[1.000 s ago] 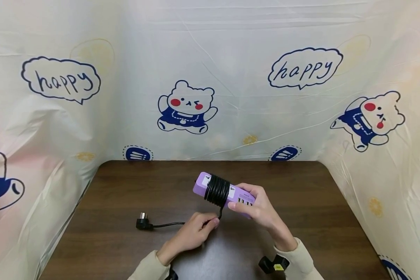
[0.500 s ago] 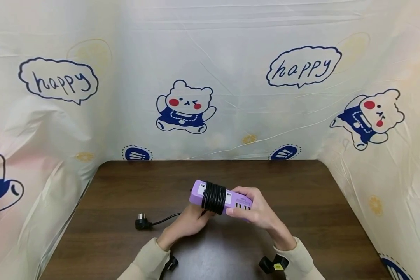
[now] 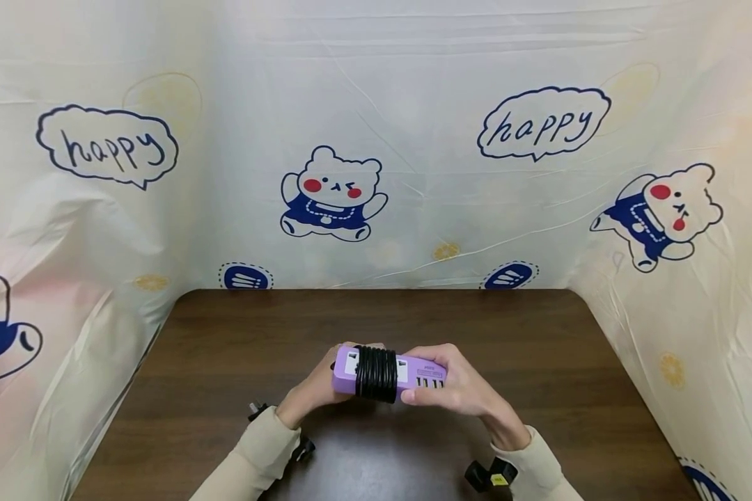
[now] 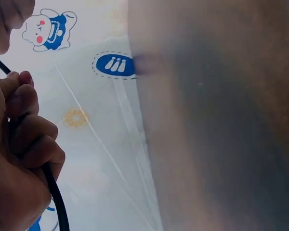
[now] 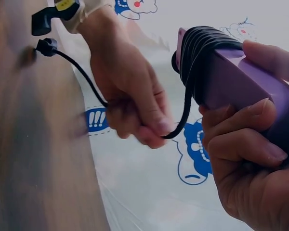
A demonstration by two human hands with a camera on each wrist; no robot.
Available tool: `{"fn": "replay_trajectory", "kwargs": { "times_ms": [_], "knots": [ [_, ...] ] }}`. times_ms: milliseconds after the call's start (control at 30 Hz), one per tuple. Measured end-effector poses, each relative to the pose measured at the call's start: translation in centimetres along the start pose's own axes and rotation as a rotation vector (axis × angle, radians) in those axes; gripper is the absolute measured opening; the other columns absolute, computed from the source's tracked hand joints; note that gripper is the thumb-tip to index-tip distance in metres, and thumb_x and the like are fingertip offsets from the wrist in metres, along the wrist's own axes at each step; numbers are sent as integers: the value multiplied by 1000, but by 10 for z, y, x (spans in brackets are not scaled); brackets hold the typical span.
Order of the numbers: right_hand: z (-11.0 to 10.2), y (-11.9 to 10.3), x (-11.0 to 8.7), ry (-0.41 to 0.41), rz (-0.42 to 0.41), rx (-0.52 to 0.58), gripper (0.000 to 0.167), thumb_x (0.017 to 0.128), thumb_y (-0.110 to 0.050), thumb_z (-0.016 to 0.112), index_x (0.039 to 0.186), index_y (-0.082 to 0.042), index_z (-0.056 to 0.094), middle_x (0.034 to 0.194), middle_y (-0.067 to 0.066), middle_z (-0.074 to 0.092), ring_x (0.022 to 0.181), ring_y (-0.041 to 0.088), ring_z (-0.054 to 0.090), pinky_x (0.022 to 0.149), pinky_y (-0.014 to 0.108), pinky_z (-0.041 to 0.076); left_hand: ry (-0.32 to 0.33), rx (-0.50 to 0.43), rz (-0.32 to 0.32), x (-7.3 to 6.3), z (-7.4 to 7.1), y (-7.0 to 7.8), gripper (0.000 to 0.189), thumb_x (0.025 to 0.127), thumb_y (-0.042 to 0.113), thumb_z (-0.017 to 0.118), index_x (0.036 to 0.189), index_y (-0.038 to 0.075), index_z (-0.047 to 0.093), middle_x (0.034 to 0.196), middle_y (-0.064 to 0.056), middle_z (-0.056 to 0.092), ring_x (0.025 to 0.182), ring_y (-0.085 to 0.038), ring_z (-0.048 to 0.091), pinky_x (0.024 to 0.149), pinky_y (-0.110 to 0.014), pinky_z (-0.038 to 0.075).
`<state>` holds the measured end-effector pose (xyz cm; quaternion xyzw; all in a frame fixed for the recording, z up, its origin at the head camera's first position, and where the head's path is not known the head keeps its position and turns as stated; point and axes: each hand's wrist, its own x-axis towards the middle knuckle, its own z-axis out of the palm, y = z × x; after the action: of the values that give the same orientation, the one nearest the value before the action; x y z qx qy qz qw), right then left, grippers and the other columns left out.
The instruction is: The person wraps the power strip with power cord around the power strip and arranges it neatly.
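Note:
A purple power strip (image 3: 345, 379) is held above the table, with several turns of black cord (image 3: 377, 374) wound round its middle. My right hand (image 3: 460, 386) grips the strip's right end, thumb in front and fingers behind. My left hand (image 3: 316, 386) is behind the strip's left end, partly hidden in the head view. In the left wrist view, the fingers (image 4: 36, 132) curl round the loose cord (image 4: 57, 199). The right wrist view shows the cord running from the coil through the left hand (image 5: 130, 91) to a black plug (image 5: 46, 46).
The brown wooden table (image 3: 225, 334) lies below both hands. A patterned sheet (image 3: 426, 209) hangs at the back and sides. Black wrist cameras (image 3: 491, 476) sit at both cuffs.
My left hand has moved from the strip's near side to behind it, drawing the cord along. The strip has lowered and turned nearly level, and the plug has shifted toward the left sleeve.

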<state>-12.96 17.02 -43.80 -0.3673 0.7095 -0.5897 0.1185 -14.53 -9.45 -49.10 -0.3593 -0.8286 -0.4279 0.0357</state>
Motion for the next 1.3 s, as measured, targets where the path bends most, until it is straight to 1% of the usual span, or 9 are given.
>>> {"fn": "replay_trajectory", "kwargs": {
  "times_ms": [100, 167, 233, 300, 567, 800, 933, 1033, 1300],
  "knots": [
    [3, 0, 1, -29, -10, -3, 33, 85, -12, 82, 118, -11, 77, 88, 5, 74, 73, 5, 61, 58, 27, 53, -55, -66, -1, 11, -4, 4, 11, 104, 24, 65, 101, 34, 70, 85, 18, 66, 75, -2, 58, 69, -25, 53],
    [4, 0, 2, -45, -11, -1, 33, 85, -12, 83, 118, -13, 76, 88, 3, 73, 73, 4, 61, 58, 26, 52, -78, -19, -4, 15, -6, 4, 14, 108, 28, 60, 100, 35, 70, 83, 19, 64, 71, -1, 57, 66, -24, 51],
    [5, -1, 2, -50, -14, -9, 33, 85, -14, 83, 118, -13, 76, 88, 3, 73, 73, 5, 62, 58, 26, 53, -78, 56, 9, 18, -8, 3, 18, 110, 29, 56, 99, 35, 70, 81, 21, 62, 70, -1, 56, 65, -23, 49],
    [6, -1, 3, -52, -13, -24, 33, 86, -15, 84, 118, -14, 76, 89, 3, 74, 73, 5, 62, 59, 27, 53, -74, 100, 11, 19, -10, 1, 21, 112, 31, 54, 98, 35, 69, 80, 22, 62, 69, 0, 56, 65, -23, 49],
    [7, -6, 2, -63, 30, -135, 36, 87, -26, 85, 119, -20, 70, 95, -3, 72, 78, 8, 64, 65, 28, 55, -65, 136, 32, 19, -16, -2, 22, 114, 36, 51, 100, 37, 69, 82, 24, 63, 71, 0, 57, 66, -23, 50],
    [3, -8, 2, -66, -8, -145, 36, 85, -26, 86, 111, -18, 62, 88, -2, 69, 72, 9, 63, 57, 28, 53, -41, 104, 53, 23, -26, 2, 18, 113, 34, 55, 102, 37, 70, 82, 23, 62, 70, -1, 56, 65, -25, 49],
    [3, -8, 2, -83, -14, -126, 36, 84, -25, 88, 108, -19, 62, 86, -3, 67, 68, 8, 62, 53, 27, 52, -72, 111, 73, 27, -27, 2, 20, 113, 35, 55, 100, 37, 70, 81, 24, 61, 69, 2, 55, 65, -23, 49],
    [5, -7, 2, -97, -10, -117, 36, 83, -24, 88, 107, -19, 62, 86, -3, 67, 68, 7, 61, 53, 27, 51, -105, 117, 66, 29, -28, 2, 21, 113, 38, 54, 99, 37, 70, 81, 24, 60, 69, 2, 55, 66, -22, 48],
    [6, -3, -2, -118, 8, -103, 35, 84, -23, 88, 106, -18, 62, 86, -2, 67, 70, 6, 62, 55, 27, 53, -169, 90, 60, 25, -38, -1, 20, 112, 39, 56, 101, 35, 72, 85, 23, 63, 71, 2, 57, 69, -23, 50]
  ]
}}
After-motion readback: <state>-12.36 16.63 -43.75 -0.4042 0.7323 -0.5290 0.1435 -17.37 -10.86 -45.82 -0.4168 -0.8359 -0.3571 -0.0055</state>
